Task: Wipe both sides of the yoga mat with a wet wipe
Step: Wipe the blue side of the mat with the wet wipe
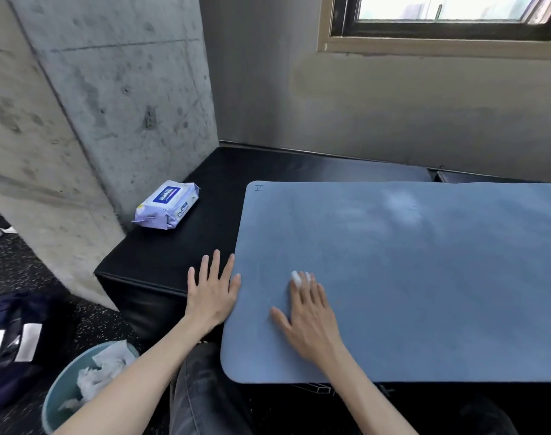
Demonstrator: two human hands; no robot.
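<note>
A blue yoga mat lies flat on a black padded bench, running off the right edge of the view. My right hand lies flat on the mat near its left end, fingers straight, pressing a white wet wipe that peeks out under the fingertips. My left hand rests flat on the bench, fingers spread, its thumb side touching the mat's left edge. A damp lighter patch shows on the mat's far part.
A pack of wet wipes lies on the bench's far left corner beside a concrete pillar. A light blue bin with used wipes stands on the floor at lower left, next to a dark bag.
</note>
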